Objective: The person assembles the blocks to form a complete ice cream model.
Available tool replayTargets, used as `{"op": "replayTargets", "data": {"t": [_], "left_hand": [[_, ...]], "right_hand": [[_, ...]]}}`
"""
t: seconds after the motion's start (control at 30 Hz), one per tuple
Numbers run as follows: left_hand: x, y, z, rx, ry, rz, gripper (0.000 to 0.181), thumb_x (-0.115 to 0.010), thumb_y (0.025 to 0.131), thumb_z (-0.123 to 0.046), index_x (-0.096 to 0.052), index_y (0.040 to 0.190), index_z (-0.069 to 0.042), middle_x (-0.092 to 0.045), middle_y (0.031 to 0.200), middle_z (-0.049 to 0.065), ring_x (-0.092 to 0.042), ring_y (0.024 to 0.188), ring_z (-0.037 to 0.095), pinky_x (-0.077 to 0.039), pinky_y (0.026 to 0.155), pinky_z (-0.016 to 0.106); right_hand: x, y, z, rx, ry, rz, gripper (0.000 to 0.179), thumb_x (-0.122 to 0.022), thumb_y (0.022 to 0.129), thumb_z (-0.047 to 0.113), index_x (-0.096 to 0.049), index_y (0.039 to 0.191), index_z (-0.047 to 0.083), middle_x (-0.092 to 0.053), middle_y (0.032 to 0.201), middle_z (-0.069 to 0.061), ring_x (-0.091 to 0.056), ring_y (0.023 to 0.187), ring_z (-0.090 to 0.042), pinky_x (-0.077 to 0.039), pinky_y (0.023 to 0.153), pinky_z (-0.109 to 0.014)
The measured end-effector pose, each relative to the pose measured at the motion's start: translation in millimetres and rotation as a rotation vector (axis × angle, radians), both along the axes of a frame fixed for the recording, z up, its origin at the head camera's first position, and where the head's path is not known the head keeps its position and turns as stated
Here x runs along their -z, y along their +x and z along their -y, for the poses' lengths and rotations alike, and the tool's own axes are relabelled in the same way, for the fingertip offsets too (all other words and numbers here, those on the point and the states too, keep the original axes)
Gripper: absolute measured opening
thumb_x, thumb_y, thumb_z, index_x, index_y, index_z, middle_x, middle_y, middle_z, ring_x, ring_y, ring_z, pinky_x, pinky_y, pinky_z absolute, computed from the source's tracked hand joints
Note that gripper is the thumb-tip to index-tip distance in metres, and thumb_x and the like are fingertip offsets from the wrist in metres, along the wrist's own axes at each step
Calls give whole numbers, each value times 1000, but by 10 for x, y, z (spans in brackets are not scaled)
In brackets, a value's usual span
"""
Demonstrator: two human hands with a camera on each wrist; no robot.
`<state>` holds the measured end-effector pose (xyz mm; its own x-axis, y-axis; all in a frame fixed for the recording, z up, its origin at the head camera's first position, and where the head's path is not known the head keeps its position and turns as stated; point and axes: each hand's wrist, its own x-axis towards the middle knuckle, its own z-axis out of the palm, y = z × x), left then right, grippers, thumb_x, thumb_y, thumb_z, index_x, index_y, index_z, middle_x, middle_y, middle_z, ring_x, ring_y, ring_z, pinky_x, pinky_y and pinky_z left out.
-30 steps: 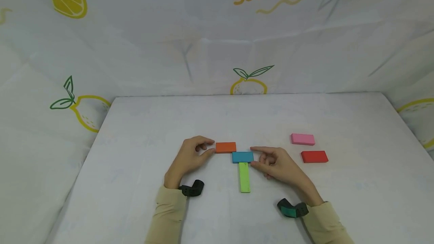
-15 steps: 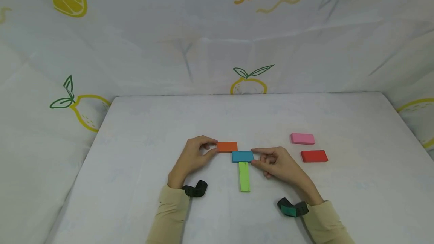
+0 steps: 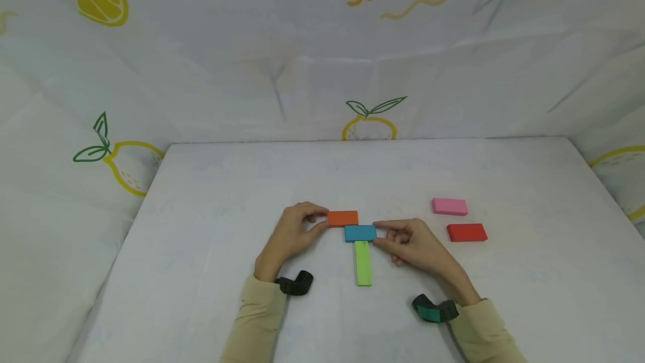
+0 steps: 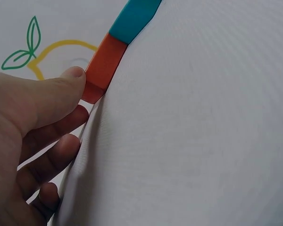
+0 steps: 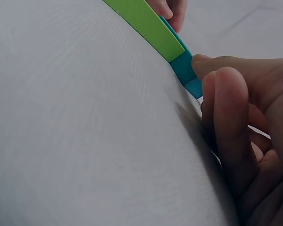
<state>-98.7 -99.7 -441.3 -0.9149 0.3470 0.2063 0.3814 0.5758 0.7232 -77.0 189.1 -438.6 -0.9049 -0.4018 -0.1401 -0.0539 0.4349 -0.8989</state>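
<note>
In the head view my left hand (image 3: pixel 294 232) pinches the left end of an orange block (image 3: pixel 342 218) between thumb and forefinger. Its long front side lies against the back of a blue block (image 3: pixel 360 233), offset to the left. My right hand (image 3: pixel 414 246) holds the right end of that blue block, thumb at the near corner and forefinger at the far one. From the middle of the blue block's front side a light green block (image 3: pixel 363 265) runs toward me, making a T. The left wrist view shows the thumb (image 4: pixel 68 89) on the orange block's end.
A pink block (image 3: pixel 449 206) and a red block (image 3: pixel 467 232) lie to the right, beyond my right hand. All blocks lie on a white-covered table (image 3: pixel 201 228), backed by a lemon-print cloth (image 3: pixel 227 43). Both wrists carry dark bands.
My left hand has slid the orange block a little to the right along the blue block's back side, so they overlap more. My right hand and the other blocks have stayed put.
</note>
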Motion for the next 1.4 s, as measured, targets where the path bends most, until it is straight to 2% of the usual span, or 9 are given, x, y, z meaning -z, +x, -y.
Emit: {"op": "replayTargets", "data": {"t": [0.33,0.73,1.17,1.4], "left_hand": [[10,8,-7,3,-10,-28,23,-79,89,-15,-77,110,-6,-77,103,6,-61,84,15,-52,80,28],[36,-1,-54,-2,-31,-18,24,-78,91,-17,-77,112,-7,-76,103,5,-59,85,14,-50,79,27],[33,14,-120,0,-23,-34,24,-77,91,-19,-77,112,-8,-77,103,5,-60,85,15,-50,80,29],[75,-4,-149,7,-4,-59,23,-77,91,-18,-77,111,-7,-77,102,5,-61,84,16,-51,79,28]], "right_hand": [[10,10,-6,4,-22,-3,43,-78,91,20,-69,128,0,-57,62,1,-54,47,-8,-43,54,-23],[8,10,-2,12,-21,9,44,-78,90,20,-69,128,0,-57,63,0,-54,47,-7,-43,52,-21],[13,7,-3,11,-18,15,44,-78,91,20,-69,128,0,-58,63,0,-55,47,-8,-43,52,-21],[1,8,-6,6,-14,16,44,-78,91,21,-68,129,0,-57,64,0,-55,47,-8,-43,52,-22]]}}
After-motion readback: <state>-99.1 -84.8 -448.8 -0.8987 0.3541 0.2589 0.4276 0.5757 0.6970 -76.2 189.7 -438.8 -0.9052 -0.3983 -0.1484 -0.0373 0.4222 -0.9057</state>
